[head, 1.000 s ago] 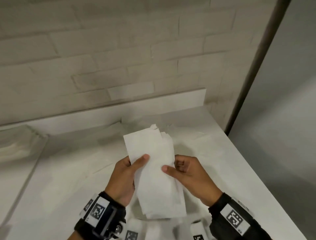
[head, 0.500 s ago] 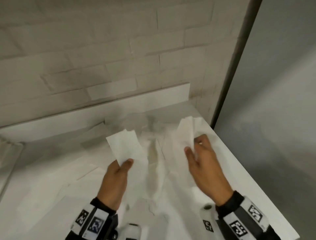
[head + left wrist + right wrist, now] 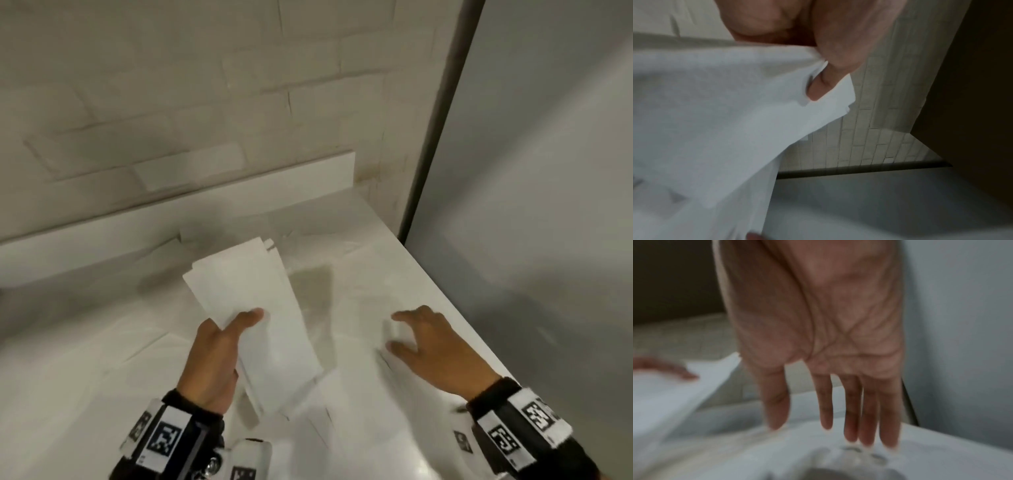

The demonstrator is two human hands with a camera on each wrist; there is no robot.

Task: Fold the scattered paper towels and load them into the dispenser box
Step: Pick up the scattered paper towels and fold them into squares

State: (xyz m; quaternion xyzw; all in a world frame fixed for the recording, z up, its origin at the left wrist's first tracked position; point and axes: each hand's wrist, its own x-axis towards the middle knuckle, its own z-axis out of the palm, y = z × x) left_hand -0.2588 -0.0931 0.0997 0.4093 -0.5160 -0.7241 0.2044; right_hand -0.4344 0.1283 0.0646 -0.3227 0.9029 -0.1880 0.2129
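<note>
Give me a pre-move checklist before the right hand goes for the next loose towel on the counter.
1. Folded stack secured: ok. The left hand grips the stack of folded towels, thumb on top.
2. Stack edges aligned: not ok. Sheets stick out unevenly at the far end.
3. Right hand free: ok. The right hand holds nothing, fingers straight over the counter.
4. Next towel within reach: ok. Loose towels lie flat on the counter by the right hand.
5. Dispenser box located: cannot tell. No view shows it.
</note>
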